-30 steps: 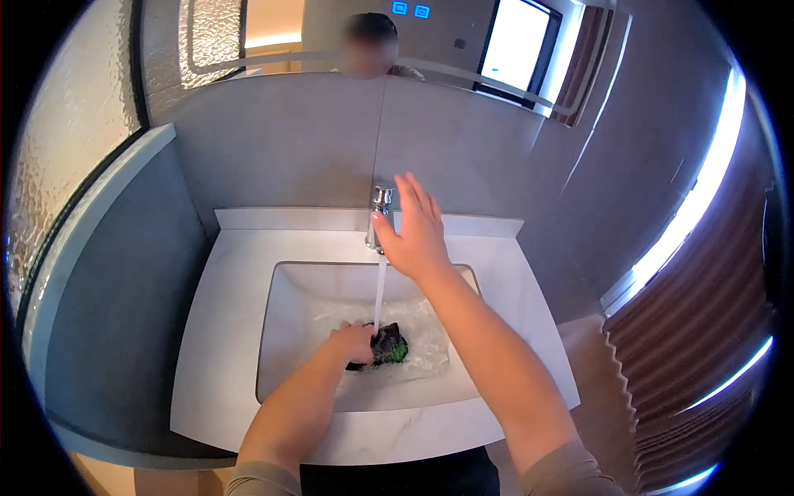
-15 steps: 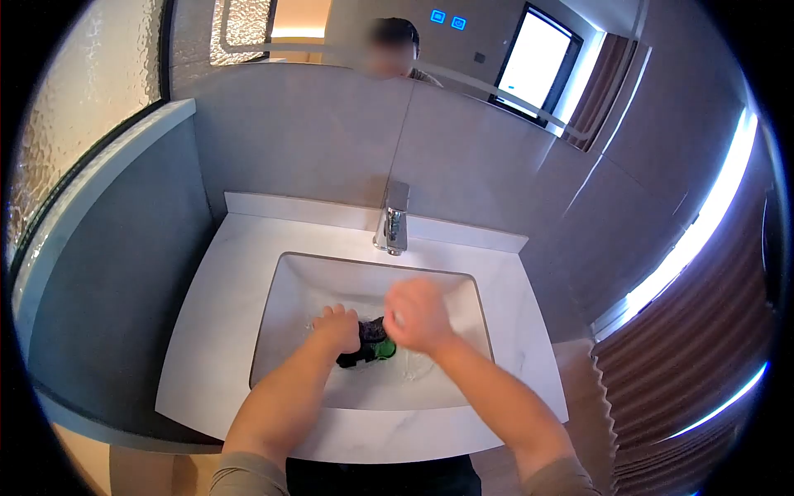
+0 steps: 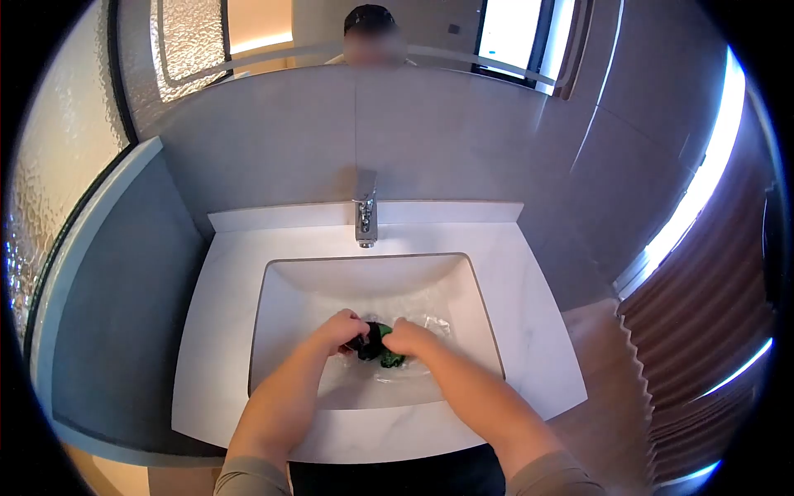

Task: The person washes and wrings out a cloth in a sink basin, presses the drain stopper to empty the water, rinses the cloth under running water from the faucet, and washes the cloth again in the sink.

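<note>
A wet black and green cloth (image 3: pixel 372 344) lies bunched in shallow water near the middle of the white sink (image 3: pixel 364 278). Its exact kind cannot be made out. My left hand (image 3: pixel 341 331) is closed on the black side of it, fingers curled. On the other side, my right hand (image 3: pixel 407 337) grips the green part, with its fingertips partly hidden. Both hands are low in the basin, close together.
Behind the basin stands a chrome faucet (image 3: pixel 366 217) on the white countertop (image 3: pixel 542 331). A mirror (image 3: pixel 314 29) hangs above, reflecting a person. A grey partition (image 3: pixel 124 306) borders the left; a brown pleated curtain (image 3: pixel 703 331) hangs at right.
My right hand has come down from above the cloth and now grips it. My left hand has closed on the cloth, which is bunched tighter. The camera view has shifted a little.
</note>
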Motion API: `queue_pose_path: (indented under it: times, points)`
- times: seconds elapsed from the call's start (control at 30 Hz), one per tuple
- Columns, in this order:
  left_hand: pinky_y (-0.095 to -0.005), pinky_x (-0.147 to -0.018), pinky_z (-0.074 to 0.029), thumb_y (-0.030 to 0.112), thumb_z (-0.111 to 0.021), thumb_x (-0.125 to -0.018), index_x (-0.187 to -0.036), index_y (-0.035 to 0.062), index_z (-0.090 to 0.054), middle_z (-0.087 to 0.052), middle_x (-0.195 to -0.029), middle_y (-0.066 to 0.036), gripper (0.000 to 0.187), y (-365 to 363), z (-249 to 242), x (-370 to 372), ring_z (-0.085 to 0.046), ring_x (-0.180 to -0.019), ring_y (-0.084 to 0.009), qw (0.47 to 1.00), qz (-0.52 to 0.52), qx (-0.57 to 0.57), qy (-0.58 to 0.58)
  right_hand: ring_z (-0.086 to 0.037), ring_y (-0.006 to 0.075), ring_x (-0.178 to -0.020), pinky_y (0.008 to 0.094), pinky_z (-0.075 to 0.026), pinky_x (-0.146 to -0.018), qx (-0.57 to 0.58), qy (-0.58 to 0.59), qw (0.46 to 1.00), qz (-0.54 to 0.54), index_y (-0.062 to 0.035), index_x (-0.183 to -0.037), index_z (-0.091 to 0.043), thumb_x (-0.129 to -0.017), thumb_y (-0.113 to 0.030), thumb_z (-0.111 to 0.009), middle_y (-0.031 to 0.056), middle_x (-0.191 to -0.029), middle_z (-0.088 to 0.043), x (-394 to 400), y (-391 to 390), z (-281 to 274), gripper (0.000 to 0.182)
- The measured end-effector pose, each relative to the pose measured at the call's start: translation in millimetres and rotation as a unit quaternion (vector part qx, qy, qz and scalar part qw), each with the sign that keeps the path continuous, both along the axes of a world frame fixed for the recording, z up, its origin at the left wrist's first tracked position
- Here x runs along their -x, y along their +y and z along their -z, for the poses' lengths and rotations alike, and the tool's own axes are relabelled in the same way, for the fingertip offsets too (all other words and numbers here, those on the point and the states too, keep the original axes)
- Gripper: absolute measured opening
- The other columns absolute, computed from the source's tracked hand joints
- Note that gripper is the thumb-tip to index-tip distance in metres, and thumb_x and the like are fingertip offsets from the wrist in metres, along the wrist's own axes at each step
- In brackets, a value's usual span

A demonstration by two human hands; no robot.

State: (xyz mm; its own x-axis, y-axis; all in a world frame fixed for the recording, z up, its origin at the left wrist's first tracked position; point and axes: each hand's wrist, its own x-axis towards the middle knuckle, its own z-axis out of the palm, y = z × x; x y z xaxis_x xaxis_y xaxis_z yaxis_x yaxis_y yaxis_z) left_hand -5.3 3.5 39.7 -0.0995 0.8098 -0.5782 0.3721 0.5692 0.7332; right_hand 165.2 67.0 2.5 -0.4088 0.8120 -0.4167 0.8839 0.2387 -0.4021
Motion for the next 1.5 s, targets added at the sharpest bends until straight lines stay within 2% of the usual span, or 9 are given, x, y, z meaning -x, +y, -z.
queue_pose_path:
  times: [0.27,0.37,0.47,0.57,0.67,0.8,1.0,1.33,1.5]
  points:
    - [-0.0611,-0.086,-0.044,0.059,-0.049,-0.084,-0.112,0.0105,-0.055,-0.057,-0.111,-0.014,0.056,4,10,-4,-0.057,-0.096,-0.0363,0.913,-0.281,0.095,-0.282,-0.055,0.0147,-0.074,0.0293,-0.045,-0.065,0.204,0.358,0.911,-0.011,-0.0036,-0.093,-0.062,-0.075,-0.023,-0.058,0.0054,-0.081,-0.060,-2,-6,-68,0.027]
    - [-0.0504,-0.084,-0.049,0.053,-0.051,-0.086,-0.108,0.0102,-0.058,-0.060,-0.105,-0.012,0.048,4,16,-3,-0.059,-0.094,-0.0310,0.894,-0.213,0.060,-0.391,-0.055,0.0147,-0.077,0.0299,-0.045,-0.067,0.274,0.477,0.835,-0.007,-0.0036,-0.096,-0.061,-0.076,-0.022,-0.057,0.0048,-0.081,-0.060,5,-8,-63,0.027]
    - [-0.0369,-0.077,-0.051,0.047,-0.052,-0.088,-0.100,0.0080,-0.061,-0.063,-0.093,-0.009,0.042,13,29,-6,-0.062,-0.085,-0.0245,0.865,-0.242,-0.038,-0.437,-0.060,0.0213,-0.081,0.0345,-0.048,-0.074,0.144,0.358,0.921,-0.048,-0.0031,-0.103,-0.060,-0.077,-0.021,-0.055,0.0090,-0.089,-0.065,10,-2,-38,0.032]
    - [-0.0395,-0.070,-0.050,0.039,-0.059,-0.086,-0.088,0.0046,-0.064,-0.066,-0.084,-0.011,0.034,6,7,-12,-0.064,-0.076,-0.0262,0.952,-0.201,-0.076,-0.219,-0.060,0.0340,-0.102,0.0426,-0.047,-0.088,0.053,-0.010,0.996,-0.072,-0.0062,-0.116,-0.056,-0.077,-0.017,-0.054,0.0175,-0.109,-0.064,6,-16,-62,0.040]
    - [-0.0432,-0.073,-0.050,0.036,-0.062,-0.084,-0.088,0.0021,-0.064,-0.066,-0.088,-0.017,0.034,5,-4,-14,-0.065,-0.082,-0.0323,0.962,-0.019,-0.067,0.263,-0.050,0.0318,-0.119,0.0440,-0.042,-0.096,-0.145,-0.083,0.985,-0.037,-0.0098,-0.123,-0.050,-0.077,-0.019,-0.057,0.0146,-0.126,-0.055,-4,-15,-60,0.048]
    - [-0.0414,-0.085,-0.050,0.041,-0.066,-0.076,-0.109,0.0028,-0.060,-0.062,-0.108,-0.022,0.051,1,28,-4,-0.061,-0.101,-0.0341,0.898,-0.055,-0.251,0.359,-0.035,0.0322,-0.132,0.0470,-0.033,-0.105,-0.223,-0.048,0.962,-0.153,-0.0105,-0.137,-0.038,-0.079,-0.018,-0.058,0.0104,-0.143,-0.038,-13,-11,-40,0.062]
    - [-0.0404,-0.097,-0.045,0.031,-0.077,-0.062,-0.118,0.0069,-0.055,-0.055,-0.124,-0.019,0.065,-16,0,-38,-0.053,-0.113,-0.0358,0.890,0.278,-0.100,0.347,-0.035,0.0308,-0.132,0.0470,-0.034,-0.105,-0.072,-0.141,0.954,-0.255,-0.0122,-0.132,-0.046,-0.079,-0.018,-0.058,0.0093,-0.143,-0.039,-4,-28,-33,0.055]
    - [-0.0425,-0.082,-0.050,0.005,-0.059,-0.067,-0.097,0.0058,-0.062,-0.066,-0.097,-0.017,0.031,-4,-19,-12,-0.061,-0.095,-0.0353,0.914,0.144,-0.166,0.340,-0.063,0.0302,-0.092,0.0353,-0.048,-0.082,0.047,0.201,0.975,-0.078,-0.0028,-0.106,-0.062,-0.071,-0.032,-0.077,0.0167,-0.102,-0.066,-21,13,-45,0.048]
    - [-0.0428,-0.085,-0.046,0.016,-0.070,-0.067,-0.094,0.0014,-0.058,-0.056,-0.098,-0.020,0.033,-5,-26,-4,-0.054,-0.099,-0.0363,0.918,0.033,-0.304,0.252,-0.061,0.0326,-0.089,0.0387,-0.048,-0.079,-0.215,0.319,0.919,-0.090,-0.0039,-0.099,-0.066,-0.078,-0.019,-0.065,0.0161,-0.092,-0.066,-15,13,-57,0.026]
